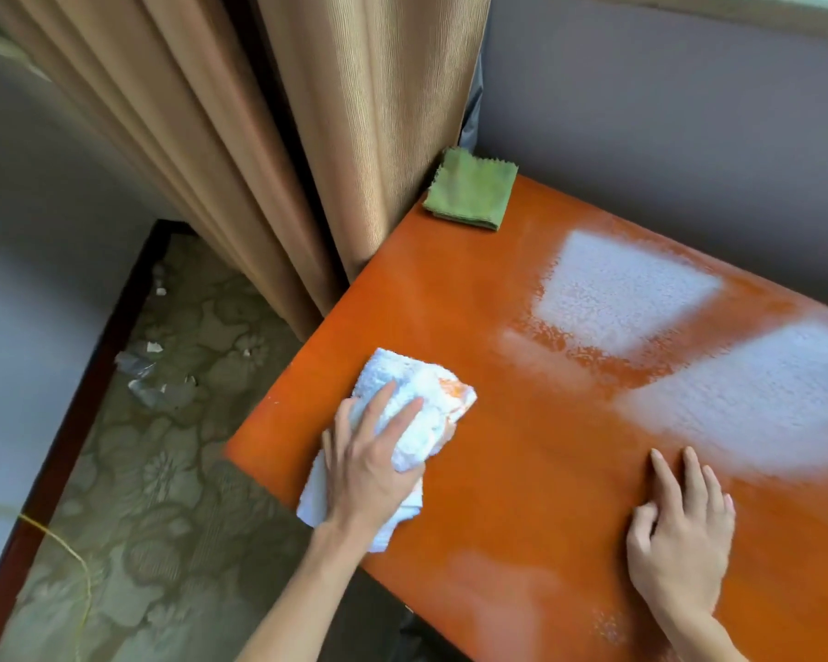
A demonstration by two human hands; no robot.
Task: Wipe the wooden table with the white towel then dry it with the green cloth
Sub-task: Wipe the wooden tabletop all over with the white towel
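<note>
View from the head camera onto the wooden table (522, 446), an orange-brown lacquered top whose left edge runs diagonally from the far corner down toward the wearer, and whose far edge meets a grey wall (665, 112). Beyond the left edge the surface drops to a patterned carpet (163, 494) strewn with small scraps; a ribbed tan curtain (307, 136) hangs against the far-left corner. The glossy top carries pale, grainy window reflections ahead of and to the right of the right fingertips, and an open stretch of bare surface separates the two hands. The left hand (369, 456) lies palm-down on the white towel (407, 422), a crumpled, nubby terry cloth with a faint orange tint at its far right corner; the fingers (378, 403) are extended and spread, pressing the fabric flat to the table rather than clutching it, and the thumb lies along the towel's near right side. The towel projects ahead of those fingertips and trails behind the wrist, its near end reaching the table's left edge. The right hand (679, 532) rests on bare wood, fingers straight and relaxed, holding nothing. The green cloth (469, 195), a folded square of soft microfibre with a zigzag-cut edge, lies at the far-left corner, well ahead of the left fingertips and touched by neither hand.
</note>
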